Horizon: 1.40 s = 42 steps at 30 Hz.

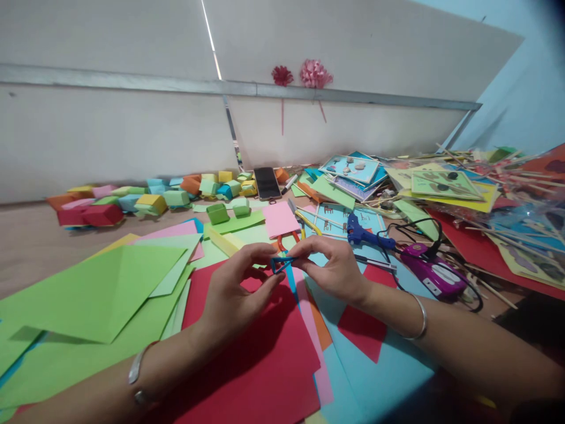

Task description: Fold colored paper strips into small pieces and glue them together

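Observation:
Between my two hands is a small folded blue paper strip [277, 265], bent into a loop, with a narrow end hanging down. My left hand [242, 280] pinches its left side between thumb and fingertips. On the other side, my right hand [331, 265] pinches the strip's right end. Both hands hover over a large red paper sheet [265, 347]. Just behind the fingers lie orange-handled scissors [289, 238], partly hidden, and a pink paper square [281, 219].
Green sheets [110, 294] spread at the left. Small folded paper boxes [103, 213] line the back beside a phone [267, 184]. To the right are a blue glue gun [368, 234], a purple power strip [430, 271] with black cable, and piled cards and sticks [445, 182].

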Each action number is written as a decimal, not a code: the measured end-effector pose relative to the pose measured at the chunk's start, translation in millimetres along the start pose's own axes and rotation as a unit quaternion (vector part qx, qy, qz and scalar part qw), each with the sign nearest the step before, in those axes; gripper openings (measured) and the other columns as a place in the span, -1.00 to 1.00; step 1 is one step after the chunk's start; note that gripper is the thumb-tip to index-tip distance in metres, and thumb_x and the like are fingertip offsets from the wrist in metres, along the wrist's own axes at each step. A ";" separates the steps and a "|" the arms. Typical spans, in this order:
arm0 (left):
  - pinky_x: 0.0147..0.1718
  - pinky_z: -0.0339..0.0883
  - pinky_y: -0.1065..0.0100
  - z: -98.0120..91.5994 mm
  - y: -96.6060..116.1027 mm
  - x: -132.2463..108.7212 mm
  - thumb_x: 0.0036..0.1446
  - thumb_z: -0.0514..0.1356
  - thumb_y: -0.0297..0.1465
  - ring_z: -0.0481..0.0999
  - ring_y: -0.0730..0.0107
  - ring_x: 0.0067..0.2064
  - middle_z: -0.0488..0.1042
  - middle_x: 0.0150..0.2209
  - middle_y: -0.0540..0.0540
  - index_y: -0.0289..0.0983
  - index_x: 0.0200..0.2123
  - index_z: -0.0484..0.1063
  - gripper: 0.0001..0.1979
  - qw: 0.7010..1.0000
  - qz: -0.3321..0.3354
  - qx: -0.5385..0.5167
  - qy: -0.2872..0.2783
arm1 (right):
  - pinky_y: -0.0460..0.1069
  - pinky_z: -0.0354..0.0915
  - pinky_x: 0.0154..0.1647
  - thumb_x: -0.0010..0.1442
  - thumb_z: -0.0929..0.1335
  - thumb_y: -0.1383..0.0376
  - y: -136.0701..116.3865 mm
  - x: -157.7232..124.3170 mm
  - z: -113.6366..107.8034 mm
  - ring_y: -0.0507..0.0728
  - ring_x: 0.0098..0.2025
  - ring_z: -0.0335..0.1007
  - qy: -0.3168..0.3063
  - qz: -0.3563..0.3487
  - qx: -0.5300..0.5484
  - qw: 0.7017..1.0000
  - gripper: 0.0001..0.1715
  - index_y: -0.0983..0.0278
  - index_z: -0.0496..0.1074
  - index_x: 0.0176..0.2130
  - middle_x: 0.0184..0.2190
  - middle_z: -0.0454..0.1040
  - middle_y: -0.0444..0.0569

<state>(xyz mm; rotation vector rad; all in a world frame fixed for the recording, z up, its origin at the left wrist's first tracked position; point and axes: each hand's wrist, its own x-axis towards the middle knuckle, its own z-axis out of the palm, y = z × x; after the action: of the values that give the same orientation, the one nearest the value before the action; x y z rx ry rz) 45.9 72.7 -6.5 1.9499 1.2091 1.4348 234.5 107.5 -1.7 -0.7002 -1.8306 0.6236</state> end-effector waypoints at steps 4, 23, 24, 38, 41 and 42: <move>-0.34 0.55 0.35 0.2 -0.8 -0.3 0.09 0.27 -0.45 0.58 0.36 -0.25 0.55 -0.23 -0.05 -0.18 -0.12 0.39 -0.73 1.000 0.004 0.012 0.004 | -0.06 0.44 -0.27 0.14 0.42 0.41 -1.4 0.2 -0.6 0.01 -0.34 0.51 0.001 -0.004 -0.004 1.000 -0.89 0.19 0.54 -0.33 -0.36 0.60 -0.15; -0.36 0.55 0.33 -3.5 -1.4 5.5 0.08 0.26 -0.41 0.57 0.36 -0.38 0.57 -0.38 -0.05 -0.19 -0.32 0.47 -0.94 0.997 0.016 0.048 -0.053 | -0.04 0.41 -0.26 0.14 0.39 0.44 4.7 0.7 -2.3 0.03 -0.32 0.51 -0.022 -0.007 -0.036 0.999 -0.86 0.21 0.54 -0.33 -0.36 0.60 -0.12; -0.36 0.55 0.34 -3.6 -0.5 5.9 0.08 0.26 -0.41 0.57 0.36 -0.38 0.57 -0.39 -0.05 -0.19 -0.32 0.47 -0.94 0.997 0.016 0.046 -0.051 | -0.04 0.41 -0.25 0.14 0.39 0.44 4.7 0.8 -2.3 0.03 -0.31 0.51 -0.023 -0.005 -0.036 0.999 -0.85 0.20 0.54 -0.33 -0.36 0.60 -0.13; -0.35 0.53 0.32 -1.9 4.0 7.9 0.06 0.28 -0.39 0.56 0.34 -0.36 0.55 -0.40 -0.05 -0.23 -0.45 0.41 -0.90 0.998 0.010 0.031 -0.060 | -0.01 0.48 -0.18 0.16 0.40 0.43 2.9 -3.1 1.1 0.06 -0.26 0.58 -0.004 -0.016 -0.015 1.000 -0.83 0.21 0.57 -0.26 -0.29 0.64 -0.08; -0.37 0.48 0.35 -3.3 4.7 8.9 0.11 0.24 -0.42 0.56 0.34 -0.34 0.57 -0.39 -0.07 -0.22 -0.50 0.39 -0.86 0.996 0.048 0.053 -0.044 | -0.01 0.50 -0.14 0.15 0.40 0.46 4.5 -5.8 3.8 0.06 -0.21 0.60 -0.007 -0.009 0.016 1.000 -0.69 0.20 0.54 -0.11 -0.22 0.65 -0.07; -0.37 0.47 0.35 -3.8 4.6 9.3 0.11 0.24 -0.43 0.57 0.34 -0.34 0.57 -0.39 -0.06 -0.22 -0.50 0.40 -0.85 0.995 0.065 0.063 -0.043 | -0.02 0.51 -0.15 0.15 0.40 0.47 4.7 -6.3 4.3 0.06 -0.21 0.61 -0.009 -0.008 0.024 1.000 -0.66 0.20 0.53 -0.08 -0.21 0.65 -0.07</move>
<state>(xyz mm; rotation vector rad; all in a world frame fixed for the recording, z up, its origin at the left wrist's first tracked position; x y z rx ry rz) 45.0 77.5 3.4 2.1886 1.1798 1.3483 233.2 105.9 -10.4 -0.6500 -1.8301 0.6630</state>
